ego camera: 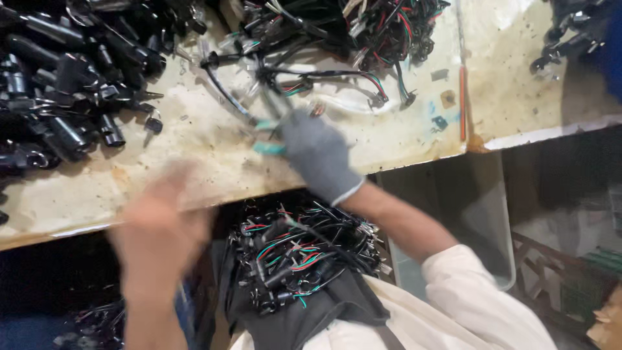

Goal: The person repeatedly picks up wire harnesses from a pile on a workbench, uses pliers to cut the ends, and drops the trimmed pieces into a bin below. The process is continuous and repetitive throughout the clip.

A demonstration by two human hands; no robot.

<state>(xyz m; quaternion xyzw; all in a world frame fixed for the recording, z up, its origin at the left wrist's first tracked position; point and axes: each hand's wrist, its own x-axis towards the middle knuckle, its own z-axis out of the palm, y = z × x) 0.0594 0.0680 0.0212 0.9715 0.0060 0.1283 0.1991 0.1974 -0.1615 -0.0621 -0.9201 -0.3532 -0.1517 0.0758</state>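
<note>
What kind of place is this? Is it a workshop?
Probably yes, a small workshop where wiring is put together. A worn, stained workbench holds heaps of black plug parts and bundles of coloured wires. The gloved right hand grips teal-handled pliers; the left hand is blurred.

Bright tabletop glare, dark below — left hand (159,227) motion-blurred (edges soft).

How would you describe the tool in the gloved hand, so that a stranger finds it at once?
Start at the stained pale workbench. Near its front edge, the grey-gloved right hand holds a pair of pliers, pointing up toward the wire harnesses. Its teal handles set it apart from the black parts around it.
</note>
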